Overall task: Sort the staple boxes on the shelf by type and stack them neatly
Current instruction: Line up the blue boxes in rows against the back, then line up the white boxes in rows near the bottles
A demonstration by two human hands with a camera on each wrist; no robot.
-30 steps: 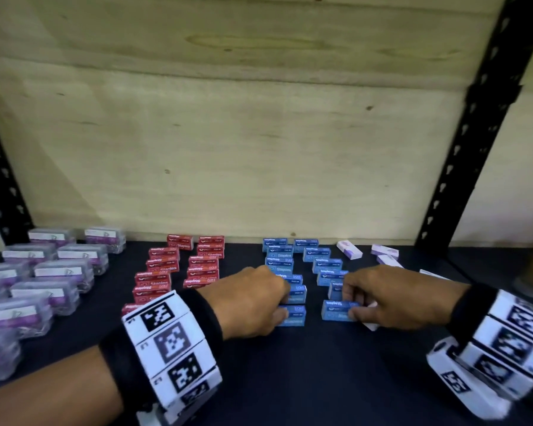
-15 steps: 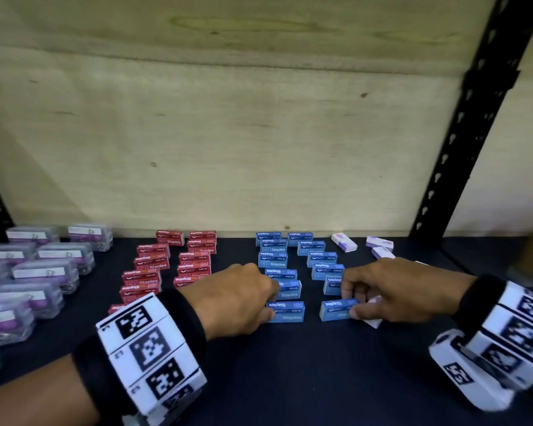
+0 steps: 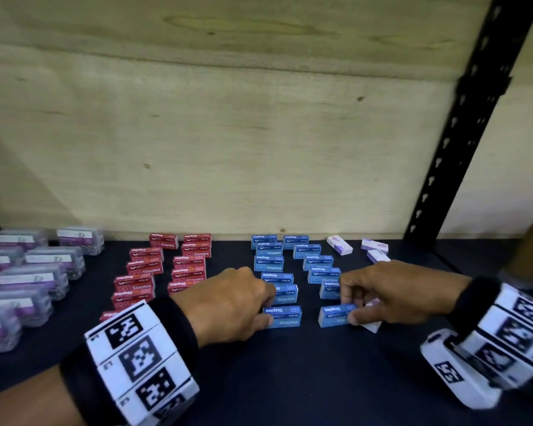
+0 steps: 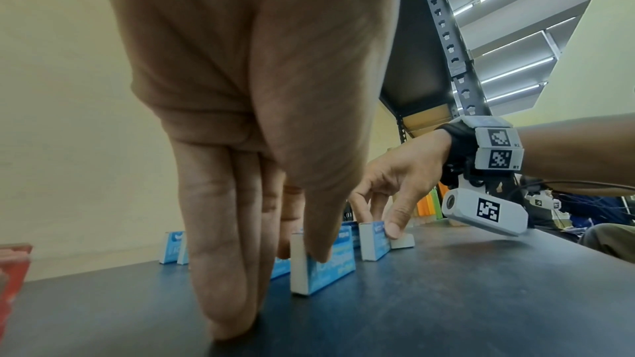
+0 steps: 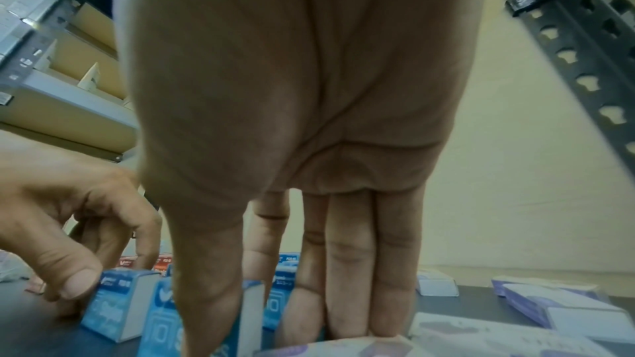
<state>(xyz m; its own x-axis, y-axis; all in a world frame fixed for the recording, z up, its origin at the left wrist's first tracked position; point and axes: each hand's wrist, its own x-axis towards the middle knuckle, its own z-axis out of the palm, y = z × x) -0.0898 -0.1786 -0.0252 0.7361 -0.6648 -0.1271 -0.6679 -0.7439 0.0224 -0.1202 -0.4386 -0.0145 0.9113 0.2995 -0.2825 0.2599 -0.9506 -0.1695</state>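
Blue staple boxes (image 3: 270, 262) stand in two columns mid-shelf, red staple boxes (image 3: 145, 265) in two columns to their left. My left hand (image 3: 268, 309) pinches the front blue box of the left column (image 3: 285, 316), thumb on its front face (image 4: 323, 273). My right hand (image 3: 348, 305) pinches the front blue box of the right column (image 3: 333, 315) between thumb and fingers (image 4: 373, 240). In the right wrist view that box (image 5: 164, 316) stands under my thumb. A white and purple box (image 5: 343, 346) lies under my right fingers.
Clear plastic boxes with purple labels (image 3: 31, 278) fill the shelf's left side. White and purple boxes (image 3: 339, 245) lie loose at the back right. A black slotted upright (image 3: 456, 142) rises at the right. A plywood back wall (image 3: 228, 133) closes the shelf behind.
Both hands keep their hold on the same front blue boxes. The view has shifted slightly; no box has visibly moved.
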